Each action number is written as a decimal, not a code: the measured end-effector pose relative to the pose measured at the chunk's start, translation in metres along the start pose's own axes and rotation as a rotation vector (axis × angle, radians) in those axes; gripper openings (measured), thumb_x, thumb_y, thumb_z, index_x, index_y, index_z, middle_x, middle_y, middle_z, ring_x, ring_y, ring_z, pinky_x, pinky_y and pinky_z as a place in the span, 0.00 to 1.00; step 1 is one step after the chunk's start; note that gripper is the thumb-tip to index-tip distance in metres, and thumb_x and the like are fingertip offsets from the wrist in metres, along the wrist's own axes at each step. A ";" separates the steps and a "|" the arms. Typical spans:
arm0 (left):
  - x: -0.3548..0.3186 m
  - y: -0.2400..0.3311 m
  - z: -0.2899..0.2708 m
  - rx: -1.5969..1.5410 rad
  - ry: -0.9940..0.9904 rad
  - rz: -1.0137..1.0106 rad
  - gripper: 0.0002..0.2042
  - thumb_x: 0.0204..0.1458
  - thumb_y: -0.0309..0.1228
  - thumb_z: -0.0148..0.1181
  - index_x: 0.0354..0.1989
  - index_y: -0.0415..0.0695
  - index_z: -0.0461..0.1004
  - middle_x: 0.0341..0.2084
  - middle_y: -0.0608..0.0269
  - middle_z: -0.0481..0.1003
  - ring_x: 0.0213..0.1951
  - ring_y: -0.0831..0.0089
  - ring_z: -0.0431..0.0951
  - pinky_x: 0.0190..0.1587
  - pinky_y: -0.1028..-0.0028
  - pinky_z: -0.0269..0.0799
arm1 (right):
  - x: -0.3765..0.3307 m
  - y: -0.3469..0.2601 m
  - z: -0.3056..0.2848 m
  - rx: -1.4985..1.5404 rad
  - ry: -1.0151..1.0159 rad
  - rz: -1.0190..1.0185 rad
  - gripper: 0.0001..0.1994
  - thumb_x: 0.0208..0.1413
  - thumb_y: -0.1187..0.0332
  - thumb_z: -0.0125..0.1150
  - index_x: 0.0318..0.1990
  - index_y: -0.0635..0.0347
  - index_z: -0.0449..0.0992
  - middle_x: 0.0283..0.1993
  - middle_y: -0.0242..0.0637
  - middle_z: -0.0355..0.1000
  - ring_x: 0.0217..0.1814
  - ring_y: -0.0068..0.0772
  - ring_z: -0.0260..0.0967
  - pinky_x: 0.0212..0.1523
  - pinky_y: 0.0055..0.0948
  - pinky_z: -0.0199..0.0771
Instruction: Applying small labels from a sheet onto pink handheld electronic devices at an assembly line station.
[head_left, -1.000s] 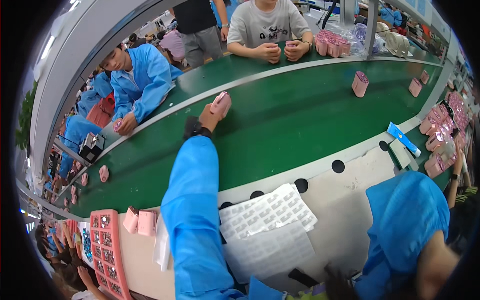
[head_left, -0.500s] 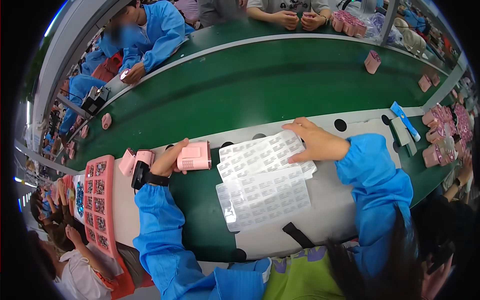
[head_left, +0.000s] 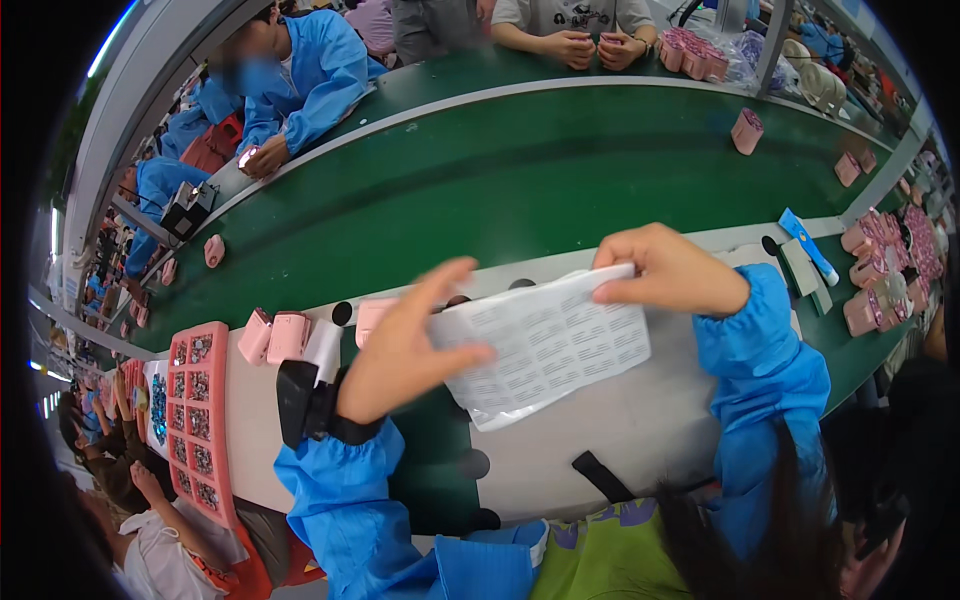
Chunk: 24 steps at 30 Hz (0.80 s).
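Note:
A stack of white label sheets (head_left: pixel 560 345), printed in rows, is raised and tilted above the bench. My right hand (head_left: pixel 675 270) pinches its upper right corner between thumb and fingers. At the sheets' left edge, my left hand (head_left: pixel 405 350) is open, with thumb and fingers spread; its thumb overlaps the sheets, and whether it touches them I cannot tell. Behind the left hand, a pink plastic casing (head_left: pixel 372 316) stands on the bench, partly hidden. Two more pink casings (head_left: pixel 288 336) stand farther left, beside a white cylindrical piece (head_left: pixel 322 348).
A pink compartment tray (head_left: pixel 182 430) of small shiny parts lies at left. A black strap (head_left: pixel 602 476) rests on the pale mat (head_left: pixel 560 460). A blue tube (head_left: pixel 808 245), grey blocks (head_left: pixel 803 275) and pink casings (head_left: pixel 868 300) are at right. Co-workers sit across the green belt (head_left: pixel 480 170).
My left hand has let go of the pink casing and moved right to the sheets. My right hand has lifted the sheets, which were lying spread on the bench.

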<state>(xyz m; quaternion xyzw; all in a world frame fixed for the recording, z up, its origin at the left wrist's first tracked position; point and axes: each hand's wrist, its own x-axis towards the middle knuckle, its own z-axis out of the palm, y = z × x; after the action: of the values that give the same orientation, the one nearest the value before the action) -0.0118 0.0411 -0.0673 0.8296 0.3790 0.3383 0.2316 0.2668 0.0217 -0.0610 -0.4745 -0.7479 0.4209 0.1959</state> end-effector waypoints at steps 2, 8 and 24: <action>0.002 0.010 0.001 -0.243 -0.274 -0.100 0.16 0.43 0.32 0.59 0.40 0.38 0.69 0.38 0.51 0.70 0.38 0.66 0.72 0.39 0.73 0.65 | 0.004 -0.005 -0.007 -0.003 0.028 0.007 0.19 0.40 0.63 0.62 0.40 0.61 0.69 0.30 0.41 0.70 0.31 0.43 0.67 0.34 0.27 0.66; 0.014 -0.003 0.024 -0.192 -0.277 -0.252 0.13 0.44 0.29 0.58 0.37 0.37 0.70 0.29 0.59 0.73 0.33 0.75 0.72 0.35 0.78 0.67 | 0.010 -0.021 0.020 -0.641 0.621 -0.325 0.23 0.33 0.67 0.66 0.44 0.49 0.71 0.51 0.37 0.62 0.55 0.41 0.58 0.56 0.48 0.48; 0.015 -0.009 0.029 -0.270 -0.263 -0.181 0.12 0.42 0.29 0.60 0.36 0.38 0.72 0.26 0.57 0.73 0.26 0.71 0.72 0.27 0.77 0.66 | 0.029 0.001 0.037 -0.159 0.334 -0.317 0.10 0.39 0.72 0.63 0.33 0.58 0.74 0.26 0.34 0.70 0.29 0.33 0.65 0.36 0.26 0.62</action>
<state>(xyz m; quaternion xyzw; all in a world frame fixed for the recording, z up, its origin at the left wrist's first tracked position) 0.0129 0.0547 -0.0864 0.7906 0.3698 0.2527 0.4175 0.2276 0.0309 -0.0862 -0.4281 -0.8011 0.2403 0.3424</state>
